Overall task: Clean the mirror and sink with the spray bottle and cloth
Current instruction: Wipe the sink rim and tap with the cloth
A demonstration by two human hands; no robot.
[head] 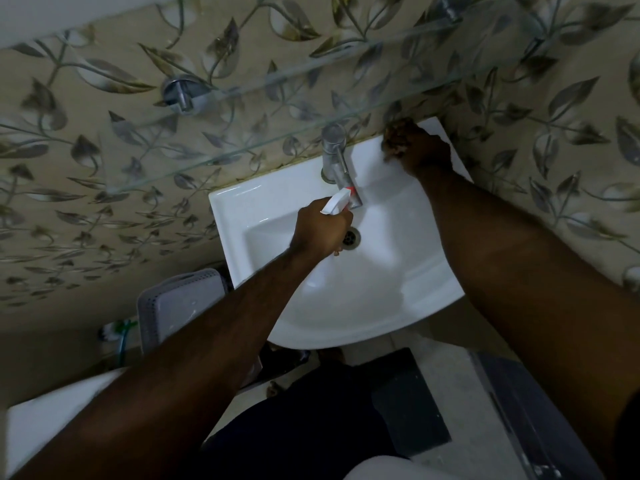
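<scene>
A white sink [242, 209] is fixed to a leaf-patterned wall, with a chrome faucet [334, 150] at its back and a drain [352, 237] in the basin. My left hand [320, 230] hovers over the basin and grips a white spray bottle [337, 200], whose red-tipped nozzle is right by the faucet spout. My right hand [414, 147] presses on the sink's back right corner with its fingers curled. What looks like a white cloth [450, 157] lies under it, hard to tell from the porcelain. The mirror is out of view.
A glass shelf [311, 67] on chrome brackets runs across the wall above the sink. A grey perforated basket [180, 299] stands on the floor left of the sink. A dark mat [408, 403] lies below it, and a white fixture [41, 417] sits at bottom left.
</scene>
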